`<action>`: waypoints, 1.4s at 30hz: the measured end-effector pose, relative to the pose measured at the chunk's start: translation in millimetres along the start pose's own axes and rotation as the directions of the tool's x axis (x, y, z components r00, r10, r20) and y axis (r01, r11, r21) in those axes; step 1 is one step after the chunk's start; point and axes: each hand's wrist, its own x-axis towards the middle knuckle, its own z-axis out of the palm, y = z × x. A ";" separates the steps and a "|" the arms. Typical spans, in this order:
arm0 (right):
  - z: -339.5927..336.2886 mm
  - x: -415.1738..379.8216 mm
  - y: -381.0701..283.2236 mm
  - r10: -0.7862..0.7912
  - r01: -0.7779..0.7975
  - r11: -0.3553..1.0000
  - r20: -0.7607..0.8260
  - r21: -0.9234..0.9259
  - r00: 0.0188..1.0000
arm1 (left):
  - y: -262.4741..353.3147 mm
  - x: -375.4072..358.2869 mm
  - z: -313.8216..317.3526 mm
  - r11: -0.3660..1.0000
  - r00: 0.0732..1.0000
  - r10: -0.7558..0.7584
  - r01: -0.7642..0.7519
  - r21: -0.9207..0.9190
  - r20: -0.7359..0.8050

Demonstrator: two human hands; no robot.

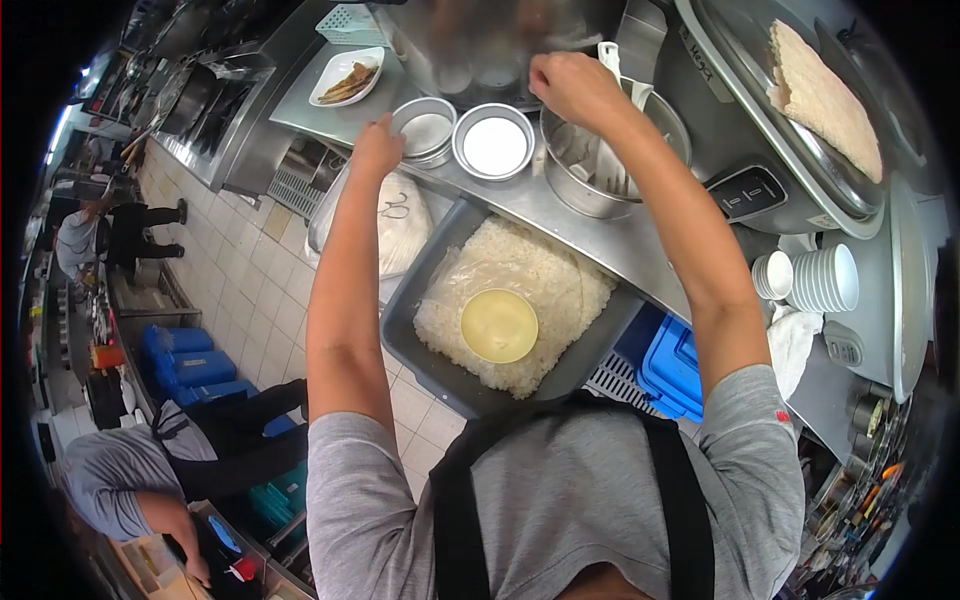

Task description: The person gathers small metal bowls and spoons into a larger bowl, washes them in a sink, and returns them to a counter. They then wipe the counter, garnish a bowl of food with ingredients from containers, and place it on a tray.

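Observation:
My left hand (378, 148) is beside the left rim of some stacked round metal tins (426, 130), its fingers drawn together; whether it grips them is unclear. To their right, a second round tin (493, 142) has a white inside. My right hand (575, 88) is closed above the left rim of a metal pot (600, 200), and what its fingers hold is hidden. White-handled utensils (609, 165) stand in the pot. Below the counter, a pale yellow round bowl (499, 326) rests on cooked rice (515, 250) in a grey bin (410, 350).
Behind the tins stands a large shiny metal vessel (455, 50). A white dish (347, 77) holds brown food. At right are a large grey cooker (720, 120), a flat rice slab (822, 100) and stacked white cups (825, 278). Two other people (130, 470) are at left.

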 end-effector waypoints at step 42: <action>58.7 -18.4 67.9 0.308 0.187 0.871 0.802 -0.454 0.512 | 77.3 2.8 -20.4 0.964 0.995 0.099 -0.091 -0.249 0.021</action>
